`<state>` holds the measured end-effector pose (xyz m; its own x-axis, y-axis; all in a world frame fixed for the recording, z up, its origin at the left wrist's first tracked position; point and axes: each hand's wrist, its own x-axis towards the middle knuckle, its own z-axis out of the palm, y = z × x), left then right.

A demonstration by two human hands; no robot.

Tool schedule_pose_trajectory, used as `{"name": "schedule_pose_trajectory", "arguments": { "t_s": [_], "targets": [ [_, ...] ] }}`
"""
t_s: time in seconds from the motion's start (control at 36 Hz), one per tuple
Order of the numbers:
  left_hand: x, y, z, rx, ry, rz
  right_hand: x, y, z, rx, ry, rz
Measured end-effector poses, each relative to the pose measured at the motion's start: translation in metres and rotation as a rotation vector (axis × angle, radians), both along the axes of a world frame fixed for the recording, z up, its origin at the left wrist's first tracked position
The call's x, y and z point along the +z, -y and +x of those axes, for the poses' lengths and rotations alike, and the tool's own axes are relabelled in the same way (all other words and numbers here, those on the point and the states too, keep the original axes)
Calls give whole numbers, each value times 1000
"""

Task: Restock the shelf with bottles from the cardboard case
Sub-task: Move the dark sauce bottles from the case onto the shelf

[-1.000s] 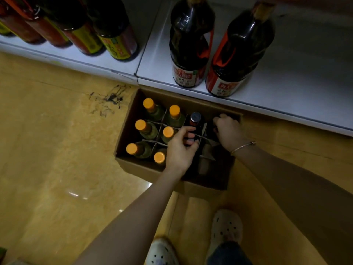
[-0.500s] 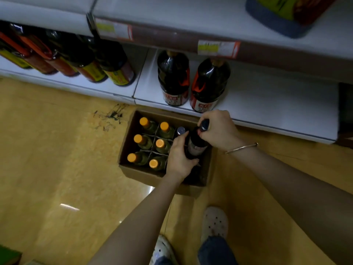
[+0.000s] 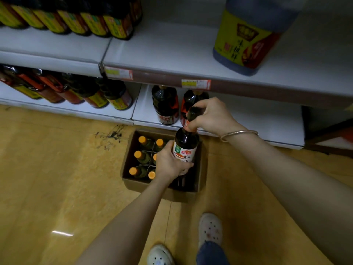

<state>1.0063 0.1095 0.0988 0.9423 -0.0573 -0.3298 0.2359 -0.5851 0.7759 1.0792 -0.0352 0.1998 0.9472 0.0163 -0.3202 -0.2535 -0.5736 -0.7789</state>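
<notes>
- The right hand [image 3: 212, 115] grips the neck and cap end of a dark bottle [image 3: 186, 141], its fingers curled round the top.
- The left hand [image 3: 169, 164] wraps round the lower body of that bottle, over its white and orange label, thumb on the near side.
- The bottle sits tilted between the two hands, its top leaning away toward the shelves, its base just above the right part of the cardboard case [image 3: 164, 190].
- Left of the left hand, six orange-capped bottles [image 3: 142, 139] stand in the case's divider cells.
- Beyond the right hand, two large dark bottles [image 3: 165, 106] stand on the bottom shelf [image 3: 257, 123].
- Above and right of the right hand, a big yellow-labelled jug [image 3: 246, 35] stands on the upper shelf [image 3: 162, 52].
- A thin bangle [image 3: 238, 133] circles the right wrist.
</notes>
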Motion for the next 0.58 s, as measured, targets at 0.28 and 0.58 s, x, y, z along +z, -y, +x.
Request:
{"name": "schedule_pose_trajectory", "arguments": {
  "t_s": [0.28, 0.58],
  "targets": [
    [84, -24, 12, -38, -141, -170, 54, -25, -5, -56, -71, 375],
    [189, -53, 35, -132, -181, -256, 141, -56, -7, -74, -57, 569]
  ]
}}
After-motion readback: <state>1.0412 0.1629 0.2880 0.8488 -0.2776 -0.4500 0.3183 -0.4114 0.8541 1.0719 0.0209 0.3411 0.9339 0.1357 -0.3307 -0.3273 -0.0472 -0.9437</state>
